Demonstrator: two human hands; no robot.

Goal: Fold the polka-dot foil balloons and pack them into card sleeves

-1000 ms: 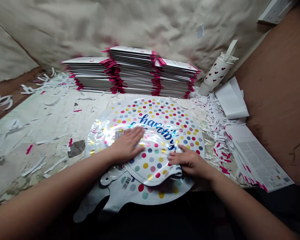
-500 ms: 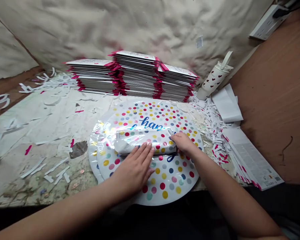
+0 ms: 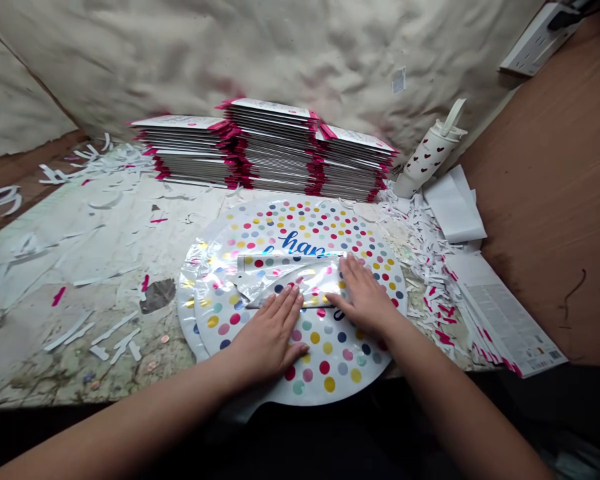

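1. Right hand: moved from pinching the right end of the folded foil, half a second ago, to lying flattened over that end; fingers together, thumb spread wide.
2. Left hand: palm down at the folded foil's near edge, fingers close together, thumb apart.
3. Folded foil: lies crosswise upon round dotted foils, beneath blue lettering.
4. Pink-edged packets: three stacks, behind the foils.

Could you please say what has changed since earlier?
The upper white, polka-dotted foil sheet was folded forward into a narrow strip. The left hand moved back, nearer the body; the right hand flattened onto the strip's right end. Pink-edged card stacks and white heart-patterned bottle stayed put.
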